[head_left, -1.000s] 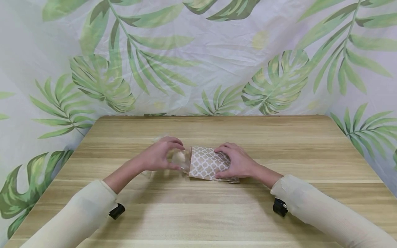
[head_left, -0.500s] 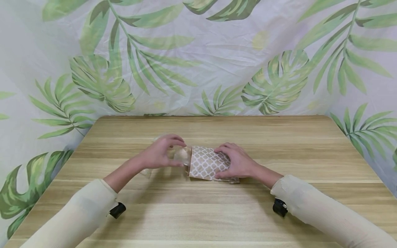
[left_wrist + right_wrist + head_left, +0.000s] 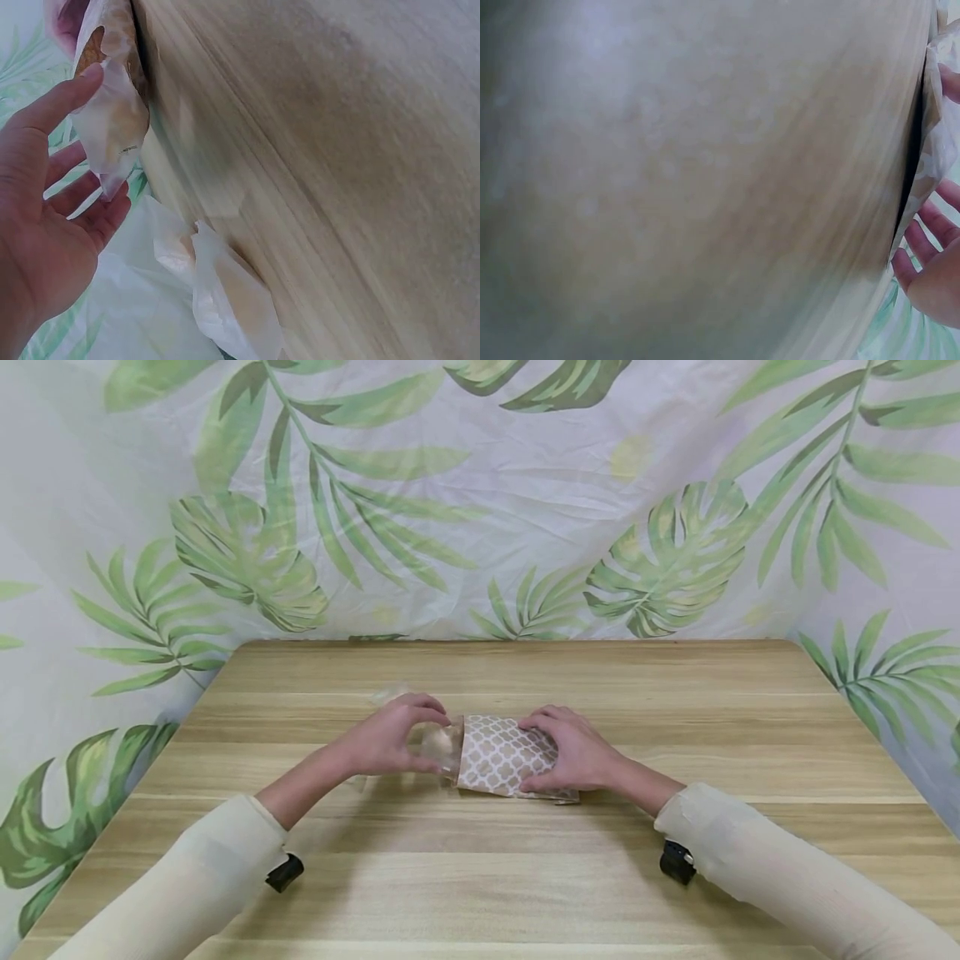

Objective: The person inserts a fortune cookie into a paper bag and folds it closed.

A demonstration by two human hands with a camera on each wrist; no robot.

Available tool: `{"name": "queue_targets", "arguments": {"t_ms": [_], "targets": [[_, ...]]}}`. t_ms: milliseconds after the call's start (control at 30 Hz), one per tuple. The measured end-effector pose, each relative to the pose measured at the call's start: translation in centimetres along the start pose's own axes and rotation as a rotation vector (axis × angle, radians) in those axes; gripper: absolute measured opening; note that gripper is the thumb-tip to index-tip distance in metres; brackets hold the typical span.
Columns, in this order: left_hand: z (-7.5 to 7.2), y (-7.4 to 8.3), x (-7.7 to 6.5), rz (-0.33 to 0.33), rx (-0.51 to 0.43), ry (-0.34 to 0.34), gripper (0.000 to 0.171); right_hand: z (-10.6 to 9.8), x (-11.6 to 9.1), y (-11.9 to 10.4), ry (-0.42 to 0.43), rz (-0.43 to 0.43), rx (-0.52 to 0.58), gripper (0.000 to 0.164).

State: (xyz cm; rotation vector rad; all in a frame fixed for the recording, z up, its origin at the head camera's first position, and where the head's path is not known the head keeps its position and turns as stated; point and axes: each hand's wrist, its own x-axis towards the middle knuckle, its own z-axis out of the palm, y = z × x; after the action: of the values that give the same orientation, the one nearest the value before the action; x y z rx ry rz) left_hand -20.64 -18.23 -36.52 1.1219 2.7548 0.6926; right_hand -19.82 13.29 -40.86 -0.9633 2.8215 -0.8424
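A tan paper bag [image 3: 491, 756] with a white lattice pattern lies on its side on the table, its mouth toward the left. My right hand [image 3: 573, 747] grips the bag's closed end, thumb on the near side and fingers on the far side. At the mouth, my left hand [image 3: 390, 739] holds a small translucent packet [image 3: 112, 124] between thumb and fingers. Something pale sits inside that packet, and its inner end is within the bag's opening. The right wrist view catches only the bag's edge [image 3: 928, 157] and some fingers.
More translucent packets [image 3: 236, 304] lie on the wooden table [image 3: 480, 877] behind and beside my left hand, mostly covered by it in the head view. A leaf-printed cloth [image 3: 525, 485] hangs behind the table's far edge.
The left hand with the packet shifted slightly right and up toward the bag's mouth, then back a little left and down. The right hand and bag have stayed in place.
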Motion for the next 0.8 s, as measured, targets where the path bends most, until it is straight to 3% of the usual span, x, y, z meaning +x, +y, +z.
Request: {"name": "queue_targets", "arguments": {"t_ms": [233,467,800], "targets": [[-0.25,0.12,0.16,0.031,0.053,0.004,0.055,0.06,-0.01,0.1,0.001,0.0,0.0,0.085],[-1.01,0.32,0.42,0.025,-0.007,0.031,0.056,0.14,0.0,0.23,0.0,-0.001,-0.002,0.084],[-0.53,0.03,0.56,0.028,-0.059,-0.01,0.055,0.04,0.05,0.21,-0.011,0.008,0.001,0.083]]}}
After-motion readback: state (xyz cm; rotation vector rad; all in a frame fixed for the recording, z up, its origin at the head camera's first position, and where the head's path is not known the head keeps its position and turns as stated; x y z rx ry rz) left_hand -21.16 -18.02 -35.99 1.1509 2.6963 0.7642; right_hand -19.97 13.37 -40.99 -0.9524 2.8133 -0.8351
